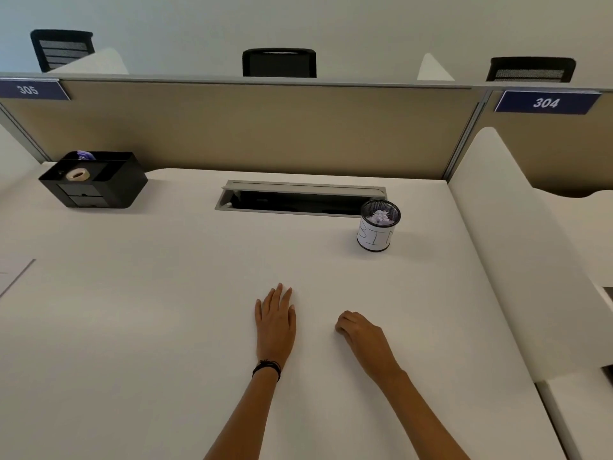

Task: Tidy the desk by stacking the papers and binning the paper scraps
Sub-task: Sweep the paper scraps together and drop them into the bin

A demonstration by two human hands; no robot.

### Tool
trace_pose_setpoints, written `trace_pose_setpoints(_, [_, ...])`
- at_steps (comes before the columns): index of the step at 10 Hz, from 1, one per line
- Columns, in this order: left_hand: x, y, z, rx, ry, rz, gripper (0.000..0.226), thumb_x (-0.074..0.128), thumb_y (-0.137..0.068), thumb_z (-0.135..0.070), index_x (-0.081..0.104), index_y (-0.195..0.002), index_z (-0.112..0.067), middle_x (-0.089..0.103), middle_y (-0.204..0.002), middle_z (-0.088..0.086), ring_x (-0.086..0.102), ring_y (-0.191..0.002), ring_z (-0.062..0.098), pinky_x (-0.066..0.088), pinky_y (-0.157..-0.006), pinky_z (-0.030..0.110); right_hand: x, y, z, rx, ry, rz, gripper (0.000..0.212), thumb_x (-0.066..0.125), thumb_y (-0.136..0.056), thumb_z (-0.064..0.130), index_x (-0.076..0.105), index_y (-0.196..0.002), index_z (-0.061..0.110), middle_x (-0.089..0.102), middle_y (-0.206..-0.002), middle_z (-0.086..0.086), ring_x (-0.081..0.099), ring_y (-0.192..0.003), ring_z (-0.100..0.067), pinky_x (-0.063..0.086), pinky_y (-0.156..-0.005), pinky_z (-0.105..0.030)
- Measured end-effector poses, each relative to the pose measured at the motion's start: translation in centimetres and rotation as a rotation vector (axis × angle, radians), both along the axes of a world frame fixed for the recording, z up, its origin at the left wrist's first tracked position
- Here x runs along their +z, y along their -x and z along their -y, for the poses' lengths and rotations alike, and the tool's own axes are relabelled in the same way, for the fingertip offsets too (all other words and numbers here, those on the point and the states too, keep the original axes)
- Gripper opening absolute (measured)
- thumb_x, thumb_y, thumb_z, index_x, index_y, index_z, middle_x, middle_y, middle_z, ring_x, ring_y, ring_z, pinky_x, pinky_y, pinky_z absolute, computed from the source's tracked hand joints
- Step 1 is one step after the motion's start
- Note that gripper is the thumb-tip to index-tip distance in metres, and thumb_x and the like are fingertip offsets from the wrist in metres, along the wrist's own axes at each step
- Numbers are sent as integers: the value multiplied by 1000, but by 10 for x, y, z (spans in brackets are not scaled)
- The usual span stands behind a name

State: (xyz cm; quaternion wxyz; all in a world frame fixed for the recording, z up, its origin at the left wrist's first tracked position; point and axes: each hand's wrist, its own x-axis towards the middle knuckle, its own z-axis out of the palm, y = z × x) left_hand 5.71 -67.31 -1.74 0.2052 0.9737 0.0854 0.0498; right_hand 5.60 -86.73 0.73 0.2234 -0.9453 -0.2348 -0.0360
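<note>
Two bare forearms with no sleeves reach in from the near edge, the left hand [275,322] wearing a bracelet [267,368] of several thin dark cords wound round the wrist, the right hand [360,332] and its wrist wearing nothing.

On the desk [166,327], the bin [378,227] holding paper scraps [380,216] stands far right, just before the cable tray [298,199]. The organizer [96,180] with a tape roll [78,174] sits far left. Papers [13,273] lie at the left edge.
</note>
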Motion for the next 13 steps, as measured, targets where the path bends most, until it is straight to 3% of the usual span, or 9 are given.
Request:
trace_pose_setpoints(1, [-1,-1,1,-7,1,-4,45,25,-98,-28,37,-140,-19,31,-150,3,26,-139,20,7,-115,40,1,-6,-2,18,2,17,26,76,-65,-3,60,-71,18,59,-72,9,55,-62,-6,42,-49,-16])
trace_pose_setpoints(2, [-2,-2,-1,-6,-18,-9,48,20,-97,-30,40,-139,-19,34,-148,4,29,-138,21,10,-114,41,-7,-15,-2,57,73,109,36,77,-57,-9,58,-67,20,55,-68,9,54,-59,-8,40,-92,-25])
trace_pose_setpoints(3, [-2,-1,0,-1,-19,0,58,10,-92,-35,42,-137,-18,37,-147,4,32,-136,22,12,-113,41,-10,-14,-2,59,120,191,44,74,-47,-15,56,-67,20,51,-66,7,53,-58,-9,40,-99,-34])
trace_pose_setpoints(6, [2,-1,1,8,-13,-20,64,2,-88,-38,35,-141,-21,28,-151,0,22,-140,17,4,-116,39,-23,-37,17,-139,-21,66,46,53,-46,-26,49,-65,15,47,-71,2,41,-61,-16,32,-63,-25])
trace_pose_setpoints(7, [1,-4,2,7,-5,-27,64,3,-89,-38,34,-142,-20,27,-151,1,22,-140,18,4,-117,40,5,-69,31,-287,-297,-52,39,40,-70,-23,51,-69,14,50,-75,-1,49,-64,-16,37,-61,-24])
trace_pose_setpoints(9, [1,-2,3,-22,-6,-42,58,6,-92,-34,29,-144,-21,22,-153,-1,17,-142,16,-2,-116,37,66,-148,44,-522,-668,60,28,49,-76,-16,57,-76,10,61,-79,-10,53,-64,5,36,-62,-3])
trace_pose_setpoints(10, [3,0,1,-30,36,-13,60,8,-92,-36,35,-142,-19,28,-151,0,25,-139,17,4,-115,35,83,-181,47,-613,-702,36,11,54,-80,-9,61,-82,-2,63,-84,-16,55,-72,-19,37,-59,-2])
trace_pose_setpoints(12, [3,5,-15,-115,-16,22,45,30,-92,-30,50,-131,-21,48,-139,-2,50,-124,14,34,-103,28,92,-199,40,-615,-578,58,16,52,-80,-12,66,-85,-4,67,-91,-21,56,-78,-20,39,-62,1])
trace_pose_setpoints(13, [-2,1,-24,-188,6,70,43,32,-91,-29,53,-127,-21,53,-135,-2,55,-118,14,39,-96,28,94,-198,31,-636,-588,84,24,46,-80,-14,66,-91,-5,64,-101,-22,55,-86,-20,46,-74,-16])
